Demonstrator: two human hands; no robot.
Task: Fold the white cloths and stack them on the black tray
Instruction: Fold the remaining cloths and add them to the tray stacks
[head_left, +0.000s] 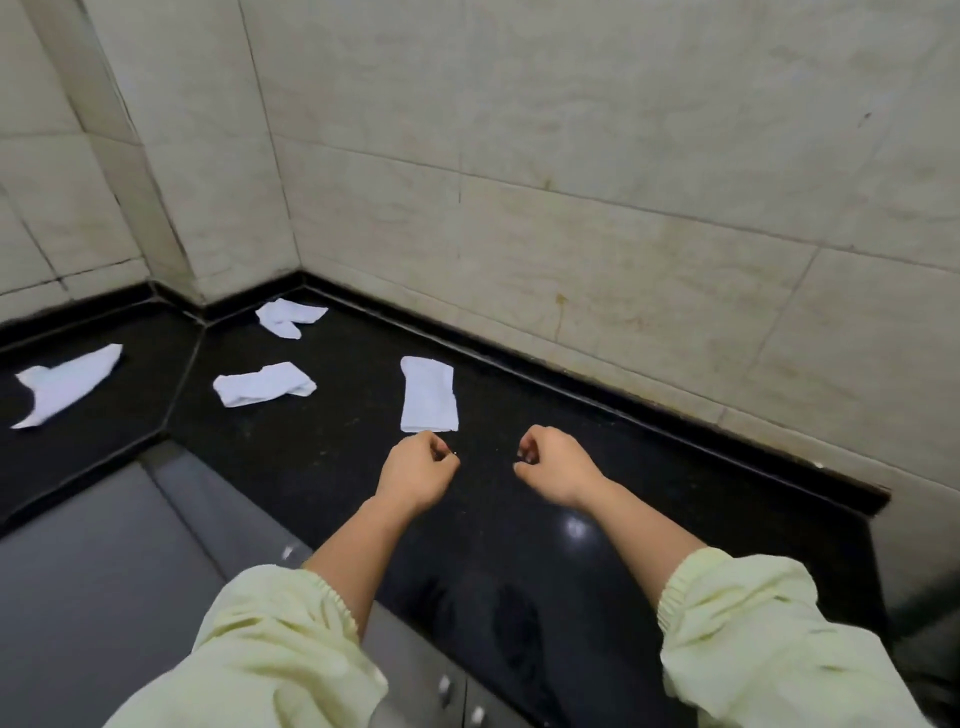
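Head view: four white cloths lie on the black desk (322, 457). The leftmost cloth (67, 384) slants from near-left to far-right. The crumpled cloth (265, 384) runs roughly left to right, and the corner cloth (288, 317) is bunched by the wall. The folded cloth (428, 395) points its long axis away from the person, its short edge just beyond the left hand (418, 465). That hand and the right hand (553, 462) are curled, holding nothing visible. No tray shows. Lifted by one edge, the fold would likely fall open.
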